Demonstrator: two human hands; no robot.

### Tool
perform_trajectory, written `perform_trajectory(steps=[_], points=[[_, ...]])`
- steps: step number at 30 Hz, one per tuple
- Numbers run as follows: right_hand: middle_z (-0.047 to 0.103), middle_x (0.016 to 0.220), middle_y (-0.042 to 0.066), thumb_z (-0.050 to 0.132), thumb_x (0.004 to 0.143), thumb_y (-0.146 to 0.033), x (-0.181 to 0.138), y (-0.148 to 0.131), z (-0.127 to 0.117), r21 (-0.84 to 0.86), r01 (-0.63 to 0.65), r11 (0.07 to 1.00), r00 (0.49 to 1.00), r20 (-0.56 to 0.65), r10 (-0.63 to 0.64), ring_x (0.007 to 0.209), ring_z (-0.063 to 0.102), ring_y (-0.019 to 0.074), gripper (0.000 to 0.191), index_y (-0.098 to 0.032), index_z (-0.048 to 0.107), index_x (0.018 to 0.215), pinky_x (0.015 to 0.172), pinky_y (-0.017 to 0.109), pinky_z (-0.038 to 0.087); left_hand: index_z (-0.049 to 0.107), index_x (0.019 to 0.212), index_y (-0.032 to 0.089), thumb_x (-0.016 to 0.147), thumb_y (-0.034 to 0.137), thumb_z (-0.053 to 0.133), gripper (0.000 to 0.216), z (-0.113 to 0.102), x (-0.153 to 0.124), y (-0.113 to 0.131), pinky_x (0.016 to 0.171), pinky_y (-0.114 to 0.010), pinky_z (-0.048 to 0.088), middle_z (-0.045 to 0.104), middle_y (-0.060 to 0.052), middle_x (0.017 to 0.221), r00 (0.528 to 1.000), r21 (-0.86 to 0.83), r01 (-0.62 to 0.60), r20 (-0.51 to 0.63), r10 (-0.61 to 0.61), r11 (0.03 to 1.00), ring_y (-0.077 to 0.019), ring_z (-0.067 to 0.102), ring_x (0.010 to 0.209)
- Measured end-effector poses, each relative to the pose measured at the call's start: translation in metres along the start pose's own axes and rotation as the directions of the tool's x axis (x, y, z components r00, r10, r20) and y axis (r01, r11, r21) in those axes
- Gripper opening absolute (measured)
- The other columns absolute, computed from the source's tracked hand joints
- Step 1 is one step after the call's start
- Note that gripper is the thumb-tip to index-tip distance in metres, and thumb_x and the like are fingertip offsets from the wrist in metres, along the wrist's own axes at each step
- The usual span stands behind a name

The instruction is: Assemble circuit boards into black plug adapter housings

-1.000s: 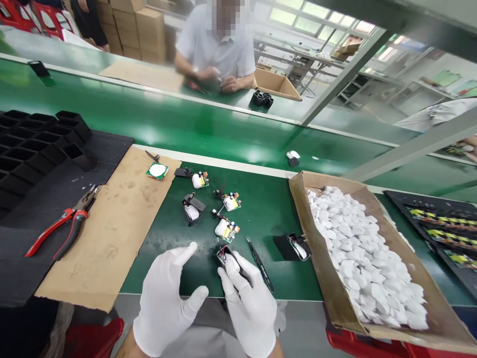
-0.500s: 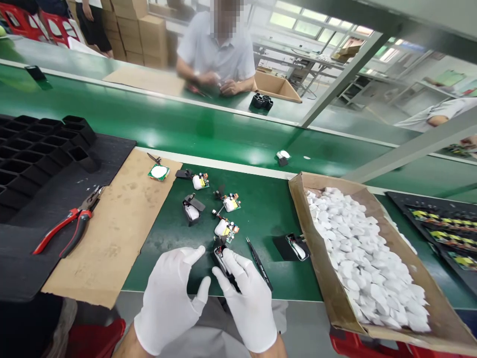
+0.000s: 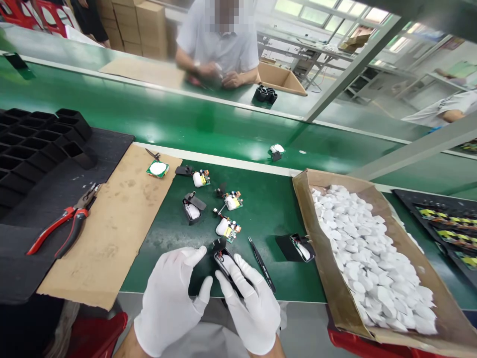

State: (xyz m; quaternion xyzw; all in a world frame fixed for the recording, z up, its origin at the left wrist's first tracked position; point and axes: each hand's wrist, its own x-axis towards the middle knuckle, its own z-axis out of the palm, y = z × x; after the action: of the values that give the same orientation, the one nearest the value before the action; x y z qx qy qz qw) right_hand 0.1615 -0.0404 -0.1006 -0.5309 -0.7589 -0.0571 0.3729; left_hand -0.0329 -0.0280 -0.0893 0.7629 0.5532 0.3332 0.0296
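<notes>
Both my hands wear white gloves at the near edge of the green mat point(image 3: 261, 209). My right hand point(image 3: 253, 303) is closed round a small black housing point(image 3: 222, 258) with red wires inside. My left hand point(image 3: 169, 298) hovers just left of it, fingers spread and holding nothing. Beyond them lie three small circuit boards with white parts point(image 3: 228, 228), point(image 3: 233, 201), point(image 3: 200, 178), and an open black housing point(image 3: 192, 208). Black tweezers point(image 3: 261, 263) lie right of my right hand.
A cardboard box point(image 3: 316, 233) of white pieces stands at the right, with another black housing point(image 3: 301, 247) beside it. Red-handled pliers point(image 3: 61, 223) lie on the left by a black cell tray point(image 3: 33, 144). A person works across the green conveyor point(image 3: 186, 119).
My left hand has drawn in closer to the housing in my right hand. A small white and black piece on the conveyor has drifted left.
</notes>
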Motion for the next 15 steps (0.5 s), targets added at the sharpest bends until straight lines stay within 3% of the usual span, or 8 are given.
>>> perform_trajectory(steps=[5,9,15], points=[[0.078,0.136,0.004,0.081,0.096,-0.020,-0.006,0.001,0.005,0.098,-0.128,0.987,0.990,-0.042,0.132,0.105,0.084,0.0250,0.061,-0.042,0.064,0.151,0.097,0.036,0.071,0.061,0.137,0.015,0.102,0.031,0.059,0.039,0.000,0.001,0.001,0.089,-0.048,0.058,0.075,-0.013,0.113,1.000,0.008,0.003,0.000,-0.003,1.000,-0.0316,0.070,0.101],[0.081,0.123,0.008,0.083,0.092,-0.011,-0.005,0.000,0.008,0.062,-0.037,0.997,0.994,-0.100,0.043,0.101,0.084,0.0255,0.067,-0.034,0.063,0.151,0.092,0.039,0.073,0.060,0.137,0.015,0.101,0.031,0.059,0.040,0.001,0.000,0.000,0.089,-0.048,0.058,0.075,-0.013,0.114,1.000,0.006,0.000,-0.005,0.000,1.000,-0.0314,0.070,0.101],[0.084,0.112,0.008,0.078,0.098,-0.017,0.010,-0.003,0.004,0.049,-0.018,0.999,0.998,-0.057,0.021,0.095,0.084,0.0238,0.037,-0.028,0.069,0.132,0.085,0.037,0.072,0.060,0.138,0.015,0.101,0.030,0.059,0.040,0.001,0.001,0.000,0.090,-0.047,0.058,0.075,-0.013,0.113,1.000,0.007,0.000,-0.007,0.000,1.000,-0.0310,0.071,0.100]])
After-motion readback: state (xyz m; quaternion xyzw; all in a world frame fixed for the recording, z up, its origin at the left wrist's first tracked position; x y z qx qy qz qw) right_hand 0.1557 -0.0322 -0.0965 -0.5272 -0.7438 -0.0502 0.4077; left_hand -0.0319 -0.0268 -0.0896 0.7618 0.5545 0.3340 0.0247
